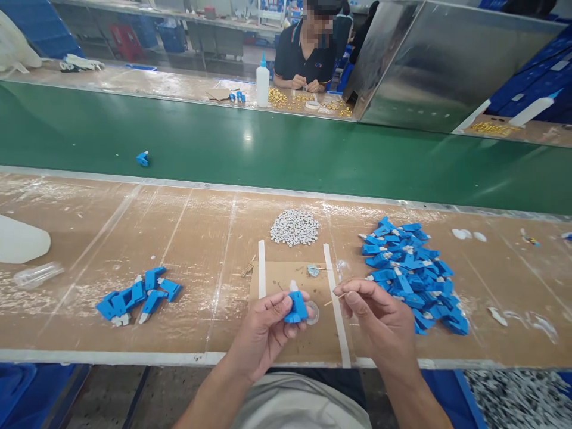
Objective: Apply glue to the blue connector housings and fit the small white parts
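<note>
My left hand point(269, 322) grips a small blue plastic piece point(295, 307) with a white tip pointing away from me. In my right hand point(378, 313) a thin wooden toothpick point(334, 299) is pinched between thumb and fingers, its end towards the blue piece but apart from it. Beneath both hands lies a cardboard sheet point(286, 271) between two white tape strips. Partly hidden behind the left fingers is a small clear round dish point(313, 313). A light blue blob point(313, 271) with a thin stick sits farther up the cardboard.
A pile of small grey pieces point(294, 227) lies beyond the cardboard. Many blue pieces point(409, 268) are heaped at right, several more blue pieces point(134, 295) at left. Past the table runs a green belt point(250, 143) carrying one blue piece. A co-worker point(306, 59) sits opposite.
</note>
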`<state>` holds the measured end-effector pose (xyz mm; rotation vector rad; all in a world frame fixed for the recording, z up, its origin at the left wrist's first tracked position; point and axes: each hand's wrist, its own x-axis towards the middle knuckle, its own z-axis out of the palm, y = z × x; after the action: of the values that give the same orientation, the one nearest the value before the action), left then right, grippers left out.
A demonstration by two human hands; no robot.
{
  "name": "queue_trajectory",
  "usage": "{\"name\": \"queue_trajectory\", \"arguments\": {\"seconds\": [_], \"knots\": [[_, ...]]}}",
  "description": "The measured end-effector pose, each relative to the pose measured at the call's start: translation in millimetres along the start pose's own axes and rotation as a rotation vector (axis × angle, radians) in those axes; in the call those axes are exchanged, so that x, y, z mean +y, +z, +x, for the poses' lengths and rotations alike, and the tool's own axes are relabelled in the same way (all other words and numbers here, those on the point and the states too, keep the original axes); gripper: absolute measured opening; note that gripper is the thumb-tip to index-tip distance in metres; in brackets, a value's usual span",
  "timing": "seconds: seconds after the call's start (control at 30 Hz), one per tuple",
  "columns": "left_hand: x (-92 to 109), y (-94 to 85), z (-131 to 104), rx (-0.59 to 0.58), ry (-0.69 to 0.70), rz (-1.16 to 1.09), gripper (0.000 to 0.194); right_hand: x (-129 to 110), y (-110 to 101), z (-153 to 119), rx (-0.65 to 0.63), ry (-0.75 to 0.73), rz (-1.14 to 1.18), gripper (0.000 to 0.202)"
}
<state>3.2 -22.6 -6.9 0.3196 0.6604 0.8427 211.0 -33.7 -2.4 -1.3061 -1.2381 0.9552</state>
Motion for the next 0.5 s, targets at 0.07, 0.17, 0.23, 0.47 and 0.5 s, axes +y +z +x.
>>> {"name": "queue_trajectory", "arguments": {"seconds": [0.07,0.17,0.23,0.47,0.5], "knots": [[-1.0,4.4,-0.8,-0.031,-0.026,0.02,0.032,-12.5,4.6,-1.0,0.024,-0.067,0.031,0.01],[-0.5,9.8,-1.7,-0.057,-0.042,0.04,0.032,-29.8,14.1,-3.2,0.015,-0.177,0.008,0.011],[0.5,11.9,-2.2,-0.062,-0.041,0.049,0.031,-36.1,19.3,-4.1,0.0,-0.232,-0.016,0.014],[1.4,12.4,-3.9,-0.079,-0.07,0.062,0.033,-31.2,25.4,-3.1,0.017,-0.238,-0.068,0.012],[1.4,12.3,-3.8,-0.079,-0.074,0.061,0.034,-30.2,25.7,-2.7,0.012,-0.238,-0.074,0.013]]}}
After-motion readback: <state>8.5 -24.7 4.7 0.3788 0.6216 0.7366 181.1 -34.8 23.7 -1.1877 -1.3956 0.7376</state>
